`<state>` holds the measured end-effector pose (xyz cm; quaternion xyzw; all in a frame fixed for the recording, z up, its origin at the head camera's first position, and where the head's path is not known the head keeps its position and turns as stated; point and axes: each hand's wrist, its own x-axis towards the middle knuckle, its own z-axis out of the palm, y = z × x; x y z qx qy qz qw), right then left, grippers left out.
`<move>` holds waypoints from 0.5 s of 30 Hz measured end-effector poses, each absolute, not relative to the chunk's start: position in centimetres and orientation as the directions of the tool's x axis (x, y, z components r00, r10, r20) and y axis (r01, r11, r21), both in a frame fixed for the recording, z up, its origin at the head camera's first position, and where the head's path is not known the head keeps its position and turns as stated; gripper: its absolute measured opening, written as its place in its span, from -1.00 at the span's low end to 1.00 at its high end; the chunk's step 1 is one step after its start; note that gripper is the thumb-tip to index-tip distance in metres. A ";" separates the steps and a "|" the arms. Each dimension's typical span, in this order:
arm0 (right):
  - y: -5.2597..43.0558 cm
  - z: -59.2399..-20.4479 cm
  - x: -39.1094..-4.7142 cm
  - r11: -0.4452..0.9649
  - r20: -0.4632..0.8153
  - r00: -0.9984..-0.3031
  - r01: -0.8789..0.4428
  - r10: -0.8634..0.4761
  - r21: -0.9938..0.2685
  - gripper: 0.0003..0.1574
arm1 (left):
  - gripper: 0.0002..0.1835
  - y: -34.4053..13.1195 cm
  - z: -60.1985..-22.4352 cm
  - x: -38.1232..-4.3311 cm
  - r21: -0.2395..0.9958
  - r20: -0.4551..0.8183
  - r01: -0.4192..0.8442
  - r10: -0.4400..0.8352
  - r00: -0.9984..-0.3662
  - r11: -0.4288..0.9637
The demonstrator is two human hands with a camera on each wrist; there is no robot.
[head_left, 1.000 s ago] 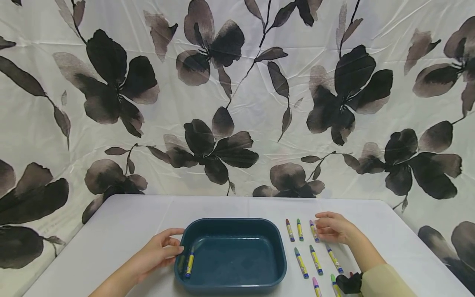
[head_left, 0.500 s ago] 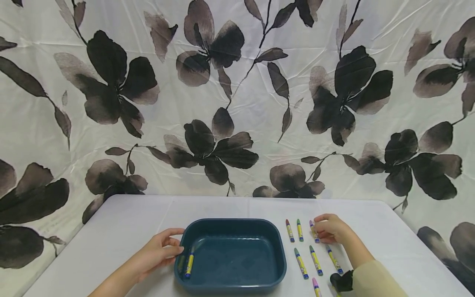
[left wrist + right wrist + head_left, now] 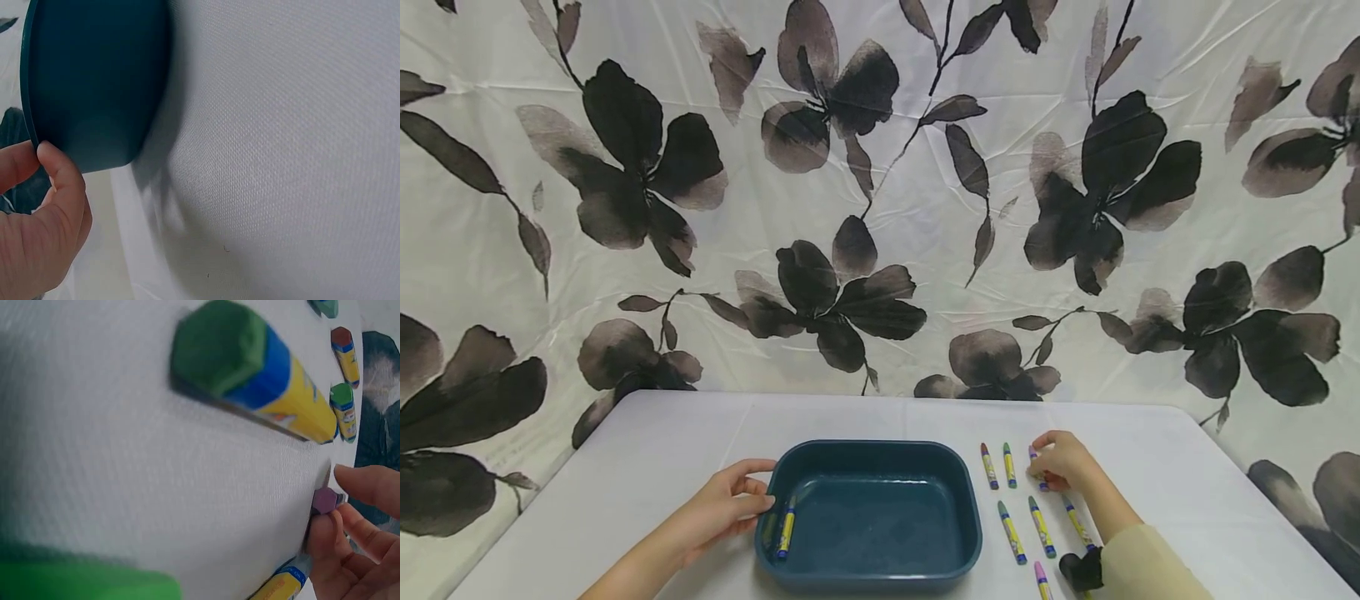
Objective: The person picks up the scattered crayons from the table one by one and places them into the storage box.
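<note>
My left hand [image 3: 722,508] grips the left rim of a dark teal tray [image 3: 880,577], thumb and fingers pinching its edge in the left wrist view. One yellow-wrapped crayon [image 3: 787,528] lies inside the tray near that side. On the right, my right hand [image 3: 1063,461] pinches a purple crayon [image 3: 325,500] that lies on the white table; fingers partly cover it. Beside it stand a red crayon [image 3: 989,466] and a green crayon [image 3: 1010,465] in the same row. A crayon [image 3: 1077,521] lies just below the hand, partly behind the wrist.
Nearer me lie two green-tipped crayons [image 3: 1012,532] and a pink crayon [image 3: 1042,581], right of the tray. A black object [image 3: 1081,570] on the right wrist covers part of another crayon. Behind the table [image 3: 685,433] hangs a flowered cloth [image 3: 880,208].
My right hand has shifted slightly left and its fingers have drawn in around the purple crayon. The left hand keeps its hold on the tray.
</note>
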<state>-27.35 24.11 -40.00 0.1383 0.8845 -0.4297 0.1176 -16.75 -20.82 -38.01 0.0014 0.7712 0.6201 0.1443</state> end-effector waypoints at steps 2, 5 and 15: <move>24.1 -40.1 -27.3 0.611 -0.319 -0.938 0.334 0.137 -0.718 -0.47 | -0.36 -20.8 -38.0 -16.8 0.955 -0.223 -0.179 0.178 -0.959 0.235; 24.1 -40.0 -27.3 0.618 -0.314 -0.941 0.322 0.126 -0.717 -0.48 | -0.36 -20.7 -38.0 -16.8 0.954 -0.227 -0.183 0.173 -0.958 0.236; 25.0 -39.6 -27.1 0.549 -0.350 -0.933 0.339 0.088 -0.764 -0.48 | -0.36 -20.8 -38.1 -16.9 0.955 -0.233 -0.190 0.182 -0.955 0.229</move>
